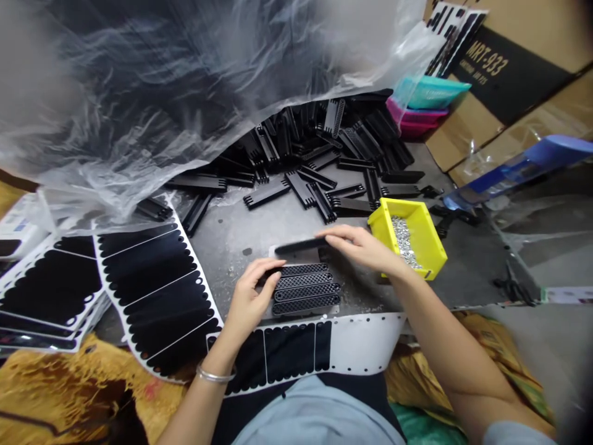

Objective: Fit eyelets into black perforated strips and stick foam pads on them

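Several black plastic strips with a textured, lattice-like face (306, 289) lie side by side in a row on the grey table. My left hand (254, 290) is at the left end of this row, thumb and fingers closed about the end of the farthest strip. Just beyond the row, my right hand (359, 244) pinches the right end of another long black plastic strip (300, 246), held edge-on and nearly level. Its far left tip is over a small pale patch on the table. A sheet of black die-cut stickers (290, 352) lies on the near side, across my lap.
Loose black plastic strips (301, 188) are heaped at the back under clear plastic sheeting (185, 80). A yellow bin (433, 250) of small metal parts stands right. More sticker sheets (160, 296) lie left. Scissors (513, 284), a blue-handled object (523, 170) and cardboard boxes (523, 68) are farther right.
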`<state>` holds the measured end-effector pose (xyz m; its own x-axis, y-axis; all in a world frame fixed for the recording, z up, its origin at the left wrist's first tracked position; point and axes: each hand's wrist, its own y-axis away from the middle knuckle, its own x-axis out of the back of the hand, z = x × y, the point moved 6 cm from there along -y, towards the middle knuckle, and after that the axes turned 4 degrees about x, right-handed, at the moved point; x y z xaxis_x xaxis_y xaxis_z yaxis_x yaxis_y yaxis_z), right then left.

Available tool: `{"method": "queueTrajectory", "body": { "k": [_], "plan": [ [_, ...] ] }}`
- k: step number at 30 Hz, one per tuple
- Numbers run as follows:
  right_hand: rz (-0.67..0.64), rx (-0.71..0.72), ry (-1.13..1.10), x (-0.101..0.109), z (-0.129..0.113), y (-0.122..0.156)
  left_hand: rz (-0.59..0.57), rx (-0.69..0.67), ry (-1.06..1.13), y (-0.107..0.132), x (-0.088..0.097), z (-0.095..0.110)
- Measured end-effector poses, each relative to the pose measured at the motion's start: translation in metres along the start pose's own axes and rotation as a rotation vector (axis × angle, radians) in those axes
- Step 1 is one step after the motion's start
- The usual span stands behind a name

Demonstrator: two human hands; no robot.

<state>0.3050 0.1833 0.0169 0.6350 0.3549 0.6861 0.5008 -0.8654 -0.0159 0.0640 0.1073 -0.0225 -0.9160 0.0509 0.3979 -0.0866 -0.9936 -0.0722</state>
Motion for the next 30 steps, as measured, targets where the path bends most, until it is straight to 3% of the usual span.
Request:
{"method": "queueTrajectory", "body": {
  "k": [3,4,6,10,13,14,16,19,20,21,23,25,30],
  "plan": [
    [-0.111,0.006,-0.080,-0.020,0.000,0.003,0.191,0.017,-0.191,0.001,0.009,-0.002],
    [-0.116,0.004,-0.095,-0.026,0.000,0.003,0.206,0.012,-0.219,0.001,0.010,-0.001],
    [-0.058,-0.026,-0.167,-0.034,0.000,0.005,0.084,-0.003,-0.200,-0.001,0.004,0.002],
    [0.238,-0.204,-0.441,-0.054,0.001,0.027,-0.278,-0.025,-0.206,0.002,-0.014,0.009],
    [0.235,-0.222,-0.453,-0.070,-0.014,0.040,-0.328,-0.101,-0.433,0.004,-0.020,0.016],
    [0.228,-0.185,-0.409,-0.065,-0.019,0.044,-0.327,-0.120,-0.497,0.005,-0.022,0.019],
    [0.340,-0.101,-0.257,-0.030,-0.023,0.053,-0.320,-0.142,-0.573,0.003,-0.024,0.023],
    [0.733,-0.107,0.160,0.061,0.002,0.081,-0.328,-0.159,-0.596,-0.002,-0.025,0.027],
    [0.718,-0.158,0.278,0.082,0.018,0.085,-0.329,-0.163,-0.594,-0.004,-0.025,0.027],
    [0.589,-0.206,0.365,0.094,0.037,0.084,-0.330,-0.166,-0.591,-0.004,-0.025,0.027],
    [0.290,-0.231,0.481,0.098,0.071,0.080,-0.318,-0.164,-0.586,-0.003,-0.024,0.026],
    [0.118,-0.210,0.570,0.088,0.092,0.080,-0.288,-0.159,-0.580,0.003,-0.022,0.024],
    [0.103,-0.261,0.643,0.066,0.100,0.091,-0.176,-0.116,-0.493,0.017,-0.017,0.022]
  ]
}}
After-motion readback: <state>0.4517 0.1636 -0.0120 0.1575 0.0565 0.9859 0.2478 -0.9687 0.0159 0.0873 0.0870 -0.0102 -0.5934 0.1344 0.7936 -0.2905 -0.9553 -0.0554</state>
